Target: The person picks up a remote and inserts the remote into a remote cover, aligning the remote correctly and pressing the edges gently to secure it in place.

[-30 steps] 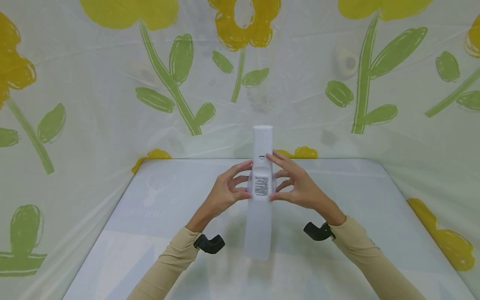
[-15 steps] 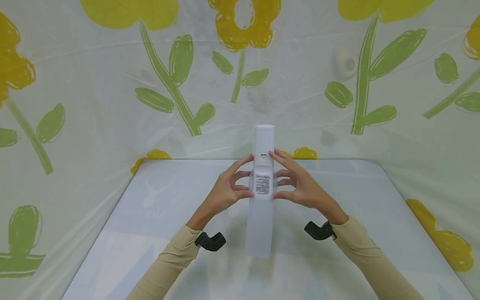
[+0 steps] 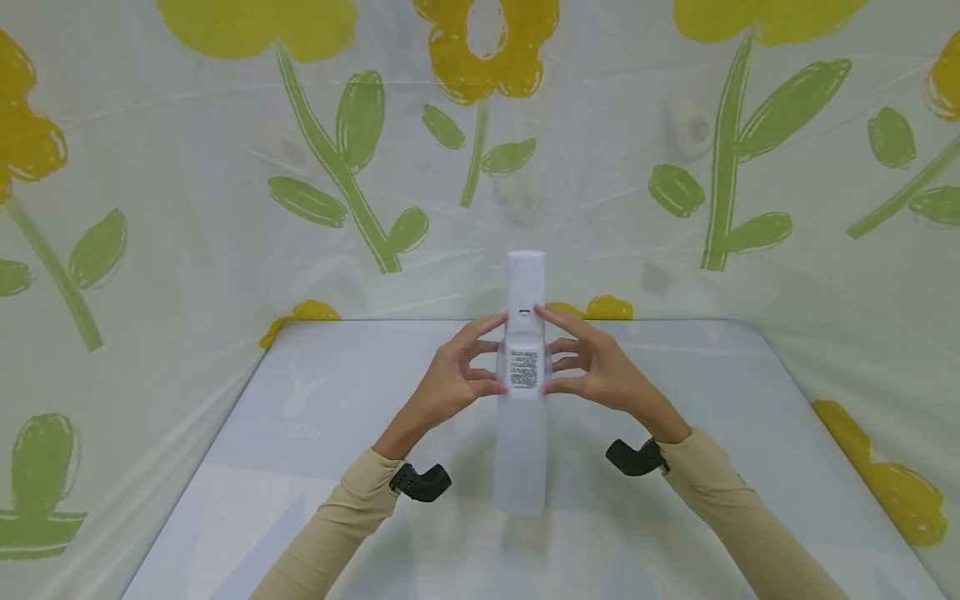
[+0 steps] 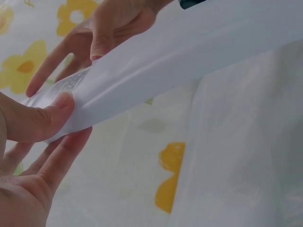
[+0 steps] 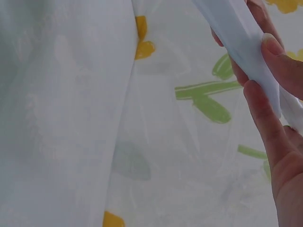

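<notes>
A long white device [image 3: 524, 375] stands nearly upright between both hands in the head view, raised over the table. Its upper part has a small dark slot, and a printed label sits at the middle between bulging sides. I cannot tell its exact kind. My left hand [image 3: 447, 379] grips its left side, thumb by the label and fingers higher up. On the opposite side my right hand [image 3: 600, 367] holds it the same way, with the index fingertip near the slot. In the left wrist view the device's smooth lower part [image 4: 156, 71] stretches to the upper right.
Below the hands lies a pale table [image 3: 300, 467] with a faint printed pattern. A white cloth [image 3: 600, 167] with yellow flowers and green leaves hangs behind it and along both sides. Each wrist carries a black camera mount [image 3: 422, 483].
Both hands keep their hold. The device shifts slightly right, then back left, and its lower end now appears a little higher.
</notes>
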The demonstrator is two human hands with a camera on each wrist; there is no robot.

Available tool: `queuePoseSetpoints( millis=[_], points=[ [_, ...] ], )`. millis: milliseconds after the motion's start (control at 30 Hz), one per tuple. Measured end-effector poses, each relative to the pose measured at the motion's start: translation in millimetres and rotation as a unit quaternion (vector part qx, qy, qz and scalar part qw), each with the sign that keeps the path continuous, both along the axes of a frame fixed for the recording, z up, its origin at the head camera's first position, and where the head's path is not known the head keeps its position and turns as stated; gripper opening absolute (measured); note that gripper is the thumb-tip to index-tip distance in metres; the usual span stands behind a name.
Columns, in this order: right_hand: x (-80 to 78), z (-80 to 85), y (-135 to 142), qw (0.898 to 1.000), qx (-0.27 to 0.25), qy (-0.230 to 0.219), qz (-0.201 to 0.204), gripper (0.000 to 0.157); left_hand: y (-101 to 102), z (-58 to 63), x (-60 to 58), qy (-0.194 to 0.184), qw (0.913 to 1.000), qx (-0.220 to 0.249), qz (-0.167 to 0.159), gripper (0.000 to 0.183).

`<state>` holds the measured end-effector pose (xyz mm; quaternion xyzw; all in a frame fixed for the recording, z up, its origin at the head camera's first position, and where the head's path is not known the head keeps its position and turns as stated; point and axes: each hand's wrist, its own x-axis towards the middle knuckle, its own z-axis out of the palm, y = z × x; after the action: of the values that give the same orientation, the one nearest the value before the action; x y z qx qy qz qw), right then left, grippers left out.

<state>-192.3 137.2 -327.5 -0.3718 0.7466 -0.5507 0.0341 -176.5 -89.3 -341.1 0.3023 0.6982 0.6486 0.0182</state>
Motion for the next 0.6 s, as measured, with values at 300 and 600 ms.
queuePoseSetpoints(
  millis=[300, 600],
  points=[
    [-0.9, 0.7, -0.1, 1.0, 0.002, -0.002, -0.012, 0.082, -0.1, 0.6, 0.6, 0.0, 1.0, 0.009, 0.004, 0.078],
    [1.0, 1.3, -1.0, 1.0, -0.007, -0.008, -0.016, 0.079, -1.7, -0.7, 0.7, 0.005, 0.9997, 0.022, -0.003, 0.076]
  ],
)
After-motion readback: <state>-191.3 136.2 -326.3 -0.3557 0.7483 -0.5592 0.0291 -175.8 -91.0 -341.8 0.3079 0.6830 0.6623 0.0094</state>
